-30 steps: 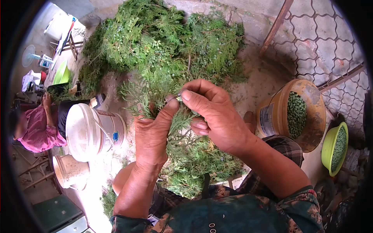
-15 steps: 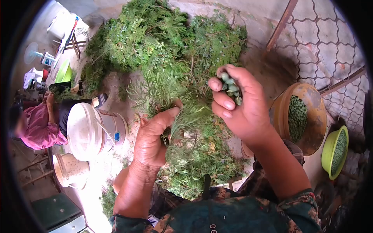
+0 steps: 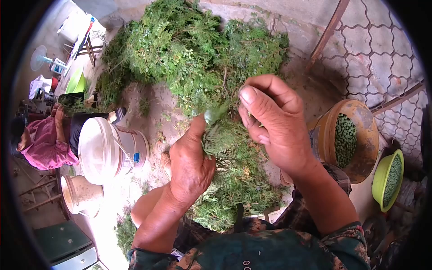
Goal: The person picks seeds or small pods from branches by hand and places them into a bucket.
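My left hand (image 3: 186,157) is closed around a leafy evergreen sprig (image 3: 217,137), its flat green fronds pointing up and right. A pale blue-green cone (image 3: 208,116) shows, blurred, by the thumb tip. Just to the right, my right hand (image 3: 281,123) is curled, thumb and forefinger close together. Its fingers hide most of the palm; a bit of green shows between them, where a handful of small green cones was visible earlier. Below both hands lie more cut evergreen branches (image 3: 238,193), near my lap.
A large heap of evergreen branches (image 3: 180,54) lies ahead. At right stand a tilted yellowish bucket (image 3: 366,148) of green cones, a lime basin (image 3: 380,184) of cones and a wire fence (image 3: 378,49). A white bucket (image 3: 101,150) separates me from a person in a pink shirt (image 3: 49,150).
My left hand has turned and risen slightly, drawing the sprig upward. The right hand has rotated and closed in, so the cones in its palm are now mostly hidden.
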A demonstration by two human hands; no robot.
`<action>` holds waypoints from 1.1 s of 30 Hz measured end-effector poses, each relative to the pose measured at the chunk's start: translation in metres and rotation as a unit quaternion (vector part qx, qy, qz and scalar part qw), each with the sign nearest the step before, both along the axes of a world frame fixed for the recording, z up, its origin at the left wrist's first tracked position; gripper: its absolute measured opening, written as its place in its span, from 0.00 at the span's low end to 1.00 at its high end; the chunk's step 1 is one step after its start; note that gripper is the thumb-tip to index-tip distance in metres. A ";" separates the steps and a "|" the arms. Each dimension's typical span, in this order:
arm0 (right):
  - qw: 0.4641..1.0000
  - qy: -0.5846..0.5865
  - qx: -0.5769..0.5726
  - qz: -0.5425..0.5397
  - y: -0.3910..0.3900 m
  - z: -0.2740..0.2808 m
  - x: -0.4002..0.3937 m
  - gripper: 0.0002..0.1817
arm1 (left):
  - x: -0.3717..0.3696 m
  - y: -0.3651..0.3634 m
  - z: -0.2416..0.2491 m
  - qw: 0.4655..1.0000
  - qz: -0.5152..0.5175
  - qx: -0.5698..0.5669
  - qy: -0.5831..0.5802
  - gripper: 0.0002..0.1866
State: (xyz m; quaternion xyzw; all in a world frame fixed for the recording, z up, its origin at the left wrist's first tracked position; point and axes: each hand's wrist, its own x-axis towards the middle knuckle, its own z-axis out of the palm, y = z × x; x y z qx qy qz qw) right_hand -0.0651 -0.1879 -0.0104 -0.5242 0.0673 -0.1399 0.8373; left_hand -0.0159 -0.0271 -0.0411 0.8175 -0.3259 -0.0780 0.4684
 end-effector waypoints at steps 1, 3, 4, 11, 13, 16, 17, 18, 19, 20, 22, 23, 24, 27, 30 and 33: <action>0.999 -0.017 -0.043 -0.015 -0.001 0.000 0.000 0.10 | -0.002 -0.001 0.000 0.999 0.014 0.038 -0.028 0.25; 0.986 -0.066 -0.154 -0.022 -0.001 -0.005 0.003 0.11 | -0.003 -0.001 0.007 0.993 0.013 0.091 -0.069 0.27; 0.958 -0.115 -0.261 -0.031 -0.001 -0.007 0.004 0.12 | -0.003 -0.001 0.009 0.983 0.010 0.145 -0.111 0.30; 0.928 -0.097 -0.360 0.003 0.009 -0.024 0.002 0.10 | -0.003 -0.002 0.005 0.989 0.042 0.122 -0.075 0.30; 0.924 -0.109 -0.367 -0.002 0.008 -0.023 0.003 0.09 | -0.002 -0.001 0.005 0.991 0.043 0.114 -0.050 0.29; 0.912 -0.102 -0.398 -0.016 0.008 -0.021 0.002 0.07 | -0.002 -0.001 0.003 0.993 0.036 0.098 -0.063 0.27; 0.925 -0.090 -0.368 -0.036 0.010 -0.019 0.001 0.07 | -0.004 -0.002 0.007 0.989 0.027 0.119 -0.085 0.26; 0.936 -0.078 -0.337 -0.057 0.012 -0.018 0.001 0.07 | -0.005 -0.002 0.009 0.984 0.019 0.139 -0.108 0.25; 0.968 -0.041 -0.244 -0.041 0.015 -0.017 0.000 0.09 | -0.004 -0.001 0.007 0.984 0.019 0.139 -0.108 0.25; 0.968 -0.042 -0.244 -0.040 0.012 -0.011 -0.002 0.09 | -0.002 0.001 0.004 0.989 0.000 0.081 -0.126 0.25; 0.982 0.043 0.151 0.103 -0.003 0.002 -0.010 0.12 | 0.003 0.005 0.000 0.989 -0.017 0.024 -0.143 0.25; 0.975 0.015 0.208 0.075 -0.014 -0.002 -0.007 0.12 | 0.007 0.005 0.000 0.982 -0.021 0.003 -0.186 0.25; 0.964 -0.012 0.263 0.046 -0.026 -0.003 -0.002 0.12 | 0.010 0.006 0.000 0.973 -0.026 -0.019 -0.227 0.25; 0.966 -0.012 0.256 0.022 -0.040 0.001 -0.003 0.12 | 0.014 0.010 0.005 0.969 -0.050 0.026 -0.241 0.26; 0.957 -0.008 0.284 0.055 -0.033 -0.001 -0.006 0.12 | 0.010 0.007 0.009 0.964 -0.053 0.073 -0.250 0.28; 0.969 0.012 0.222 0.107 -0.023 0.000 -0.008 0.13 | 0.009 0.005 0.011 0.958 -0.085 0.096 -0.258 0.30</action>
